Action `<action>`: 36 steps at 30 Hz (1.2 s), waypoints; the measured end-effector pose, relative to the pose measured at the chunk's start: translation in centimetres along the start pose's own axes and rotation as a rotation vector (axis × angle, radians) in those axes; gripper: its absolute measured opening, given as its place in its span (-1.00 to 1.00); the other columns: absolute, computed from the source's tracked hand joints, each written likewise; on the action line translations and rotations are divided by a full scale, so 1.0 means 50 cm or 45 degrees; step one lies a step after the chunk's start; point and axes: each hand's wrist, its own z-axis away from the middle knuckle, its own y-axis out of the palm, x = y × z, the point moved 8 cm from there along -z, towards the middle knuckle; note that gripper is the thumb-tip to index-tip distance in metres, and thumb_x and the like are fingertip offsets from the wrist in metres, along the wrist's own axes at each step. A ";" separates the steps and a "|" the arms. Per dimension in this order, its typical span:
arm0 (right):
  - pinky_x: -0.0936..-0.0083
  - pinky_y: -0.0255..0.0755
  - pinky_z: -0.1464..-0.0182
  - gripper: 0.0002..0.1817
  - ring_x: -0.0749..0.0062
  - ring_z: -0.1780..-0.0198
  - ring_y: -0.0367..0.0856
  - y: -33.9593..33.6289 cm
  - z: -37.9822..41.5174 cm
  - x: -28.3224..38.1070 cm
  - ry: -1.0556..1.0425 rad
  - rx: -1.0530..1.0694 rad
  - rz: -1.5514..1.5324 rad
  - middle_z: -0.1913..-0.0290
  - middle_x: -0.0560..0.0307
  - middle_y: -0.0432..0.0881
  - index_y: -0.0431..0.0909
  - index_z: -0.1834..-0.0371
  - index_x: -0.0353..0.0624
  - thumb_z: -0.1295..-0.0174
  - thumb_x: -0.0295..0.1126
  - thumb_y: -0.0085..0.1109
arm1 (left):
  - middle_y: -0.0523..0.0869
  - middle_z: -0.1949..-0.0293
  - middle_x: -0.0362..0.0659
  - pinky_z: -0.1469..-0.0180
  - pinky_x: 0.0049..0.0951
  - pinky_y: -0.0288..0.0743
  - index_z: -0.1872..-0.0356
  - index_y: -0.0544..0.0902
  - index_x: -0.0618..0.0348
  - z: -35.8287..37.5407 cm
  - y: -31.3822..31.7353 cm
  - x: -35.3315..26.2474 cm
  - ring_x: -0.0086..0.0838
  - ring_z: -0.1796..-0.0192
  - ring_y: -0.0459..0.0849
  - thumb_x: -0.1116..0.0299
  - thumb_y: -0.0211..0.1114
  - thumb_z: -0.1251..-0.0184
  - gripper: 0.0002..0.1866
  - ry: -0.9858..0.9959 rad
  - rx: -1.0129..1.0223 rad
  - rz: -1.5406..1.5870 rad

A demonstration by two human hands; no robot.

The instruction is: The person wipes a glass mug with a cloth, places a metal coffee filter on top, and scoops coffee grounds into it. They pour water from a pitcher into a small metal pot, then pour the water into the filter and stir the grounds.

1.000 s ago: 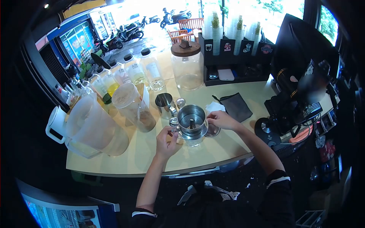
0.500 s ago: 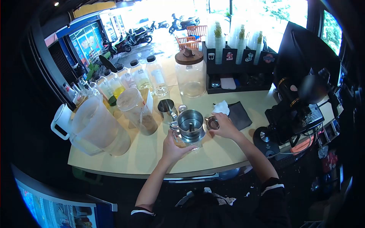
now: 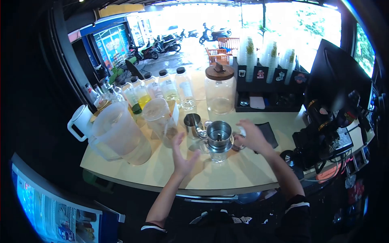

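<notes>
L hand [image 3: 184, 158] is open, thumb & fingers spread, gripping nothing, just beside the metal filter cup [image 3: 219, 131]. R hand [image 3: 256, 139] is also open, fingers parted near a small round metal pc. [image 3: 238, 144]; can't tell if it touches it. The filter cup sits upright on a clear glass [image 3: 219, 157], prob. because its wide base plate spans the rim & carries the wt. w/o a hand. Metal jug [image 3: 193, 124] is just behind, on the L side, likely parked within reach. Dark cloth [image 3: 268, 135] lies past the R hand, flat on the counter [image 3: 210, 182]. Farther L: tall tub [image 3: 156, 112] & big plastic pitcher [image 3: 117, 129]. At back, 1 wood-lidded jar [image 3: 220, 97] & capped bottles [image 3: 167, 87], prob. set back to spare working room; 3 cup stacks [image 3: 248, 54] stand in a black rack [image 3: 259, 87], likely for support.
</notes>
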 end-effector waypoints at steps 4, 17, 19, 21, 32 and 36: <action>0.27 0.42 0.00 -0.68 0.11 0.01 0.54 -0.105 -0.106 0.123 -0.154 -0.168 -0.121 0.05 -0.01 0.49 0.49 0.13 -0.23 -0.07 -0.34 0.24 | 0.26 -0.26 0.06 -0.37 -0.17 0.06 -0.34 0.05 0.32 -0.023 -0.151 0.013 -0.20 -0.34 0.22 0.23 0.57 0.15 0.06 0.003 -0.696 -0.180; 0.23 0.53 0.09 -0.04 0.00 0.13 0.63 0.022 -0.255 0.500 -0.439 0.249 0.368 0.00 -0.16 0.49 0.38 -0.10 -0.41 0.02 0.38 0.08 | 0.44 -0.10 0.08 -0.21 -0.19 0.32 -0.11 0.31 0.31 -0.057 -0.192 0.023 -0.14 -0.17 0.44 0.16 0.66 0.35 -0.06 -0.268 -0.535 -0.481; 0.29 0.54 0.11 -0.01 0.06 0.08 0.61 0.038 -0.236 0.526 -0.413 0.413 0.449 0.00 -0.17 0.50 0.41 -0.07 -0.43 0.05 0.42 0.03 | 0.49 -0.04 0.06 -0.18 -0.22 0.34 -0.09 0.33 0.32 -0.037 -0.177 -0.023 -0.16 -0.13 0.49 0.16 0.65 0.33 -0.08 -0.227 -0.497 -0.351; 0.34 0.55 0.13 0.03 0.13 0.03 0.60 0.068 -0.218 0.525 -0.390 0.583 0.538 -0.01 -0.18 0.51 0.44 -0.05 -0.44 0.08 0.46 -0.02 | 0.54 0.04 0.03 -0.14 -0.25 0.38 -0.07 0.34 0.34 -0.014 -0.177 -0.045 -0.24 -0.07 0.54 0.19 0.62 0.28 -0.14 -0.178 -0.517 -0.253; 0.15 0.51 0.08 0.07 -0.21 0.06 0.59 0.092 -0.198 0.542 -0.524 0.461 0.260 -0.18 -0.49 0.32 0.28 -0.18 -0.47 0.12 0.39 0.04 | 0.55 -0.02 0.01 -0.18 -0.29 0.39 -0.11 0.34 0.35 0.018 -0.213 -0.031 -0.32 -0.11 0.54 0.30 0.59 0.23 -0.18 -0.215 -0.336 -0.100; 0.15 0.51 0.17 -0.02 -0.17 0.16 0.61 0.080 -0.182 0.557 -0.633 0.406 0.164 -0.05 -0.38 0.41 0.33 -0.11 -0.40 0.15 0.33 0.12 | 0.63 0.06 -0.01 -0.06 -0.32 0.50 -0.10 0.38 0.32 0.016 -0.220 -0.022 -0.37 0.00 0.64 0.25 0.60 0.25 -0.18 -0.042 -0.152 0.075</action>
